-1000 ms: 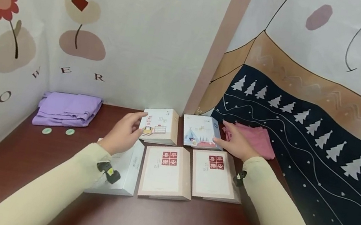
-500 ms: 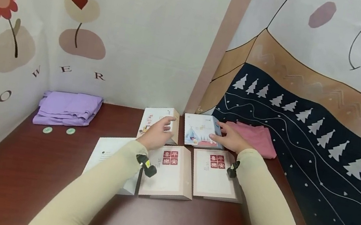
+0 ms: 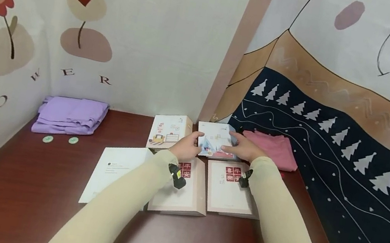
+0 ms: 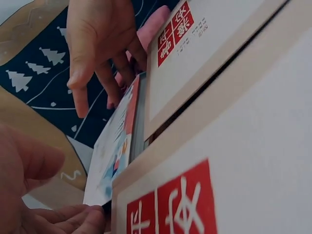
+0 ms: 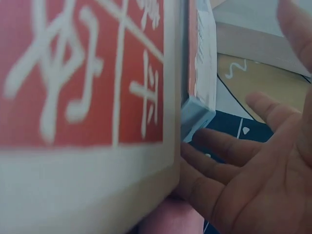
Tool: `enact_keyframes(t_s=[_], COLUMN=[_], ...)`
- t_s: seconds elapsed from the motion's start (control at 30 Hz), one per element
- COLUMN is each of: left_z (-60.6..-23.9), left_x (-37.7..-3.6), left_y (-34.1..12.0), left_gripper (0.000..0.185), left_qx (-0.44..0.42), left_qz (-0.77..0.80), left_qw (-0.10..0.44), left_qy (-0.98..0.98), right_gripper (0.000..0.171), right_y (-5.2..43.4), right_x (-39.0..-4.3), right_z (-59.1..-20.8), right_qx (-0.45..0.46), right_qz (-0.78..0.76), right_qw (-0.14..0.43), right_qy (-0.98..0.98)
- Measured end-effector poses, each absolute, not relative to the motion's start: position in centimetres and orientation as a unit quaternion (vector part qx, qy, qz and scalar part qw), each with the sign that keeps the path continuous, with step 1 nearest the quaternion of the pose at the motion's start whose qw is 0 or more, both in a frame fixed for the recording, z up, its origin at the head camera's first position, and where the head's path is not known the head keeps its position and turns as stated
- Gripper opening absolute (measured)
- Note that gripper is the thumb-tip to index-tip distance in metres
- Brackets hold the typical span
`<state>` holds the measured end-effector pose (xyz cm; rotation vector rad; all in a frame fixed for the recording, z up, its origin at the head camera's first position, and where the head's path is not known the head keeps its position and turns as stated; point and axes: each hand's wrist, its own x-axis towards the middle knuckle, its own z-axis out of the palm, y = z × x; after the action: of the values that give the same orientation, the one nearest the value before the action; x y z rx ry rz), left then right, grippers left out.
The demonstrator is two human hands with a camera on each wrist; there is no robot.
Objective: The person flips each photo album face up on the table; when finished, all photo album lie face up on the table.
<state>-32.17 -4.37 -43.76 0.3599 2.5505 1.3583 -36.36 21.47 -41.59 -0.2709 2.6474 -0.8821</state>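
A: Where is the blue box (image 3: 214, 140)?

B: At frame centre, far on the desk (image 3: 34, 180), close to the back wall. The left hand (image 3: 187, 147) touches its left edge and the right hand (image 3: 242, 147) its right, fingers spread and relaxed, not closed round it.

A: Room around it?

B: Tight. A cream box (image 3: 170, 132) sits just left, pink cloth (image 3: 278, 151) right, two red-label boxes (image 3: 229, 187) in front. Bare desk lies lower left.

A: Hidden?

B: The arms cover parts of the near boxes.

Head view looks down and forward over the surface (image 3: 34, 180); both wrist views sit low and close (nearly touching), sharing the blue box (image 3: 215, 140).
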Motion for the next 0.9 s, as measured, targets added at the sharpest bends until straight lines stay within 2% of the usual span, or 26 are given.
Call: enact_keyframes(t_s=[0.3,0.5,0.9], left_z=[-44.5,-44.7,-44.2], left_x=[-33.5,-33.8,-33.5], left_y=[-3.2,-2.8,-2.0], left_gripper=[0.073,0.074,0.073], left_qx=[0.109,0.093,0.057], left_qz=[0.428,0.452,0.521], left_qw=[0.162,0.156,0.163], left_qy=[0.883,0.873,0.836], right_gripper=[0.097,0.099,0.077], right_y=[20.9,20.8,21.6], right_x=[-36.6,-37.1,-37.8], right_z=[-41.7,-41.6,-41.6], right_qx=[-0.070,-0.059,-0.083], right_qz=[-0.295,-0.275,-0.265], right_qw=[0.181,0.191,0.174], right_qy=[0.936,0.940,0.945])
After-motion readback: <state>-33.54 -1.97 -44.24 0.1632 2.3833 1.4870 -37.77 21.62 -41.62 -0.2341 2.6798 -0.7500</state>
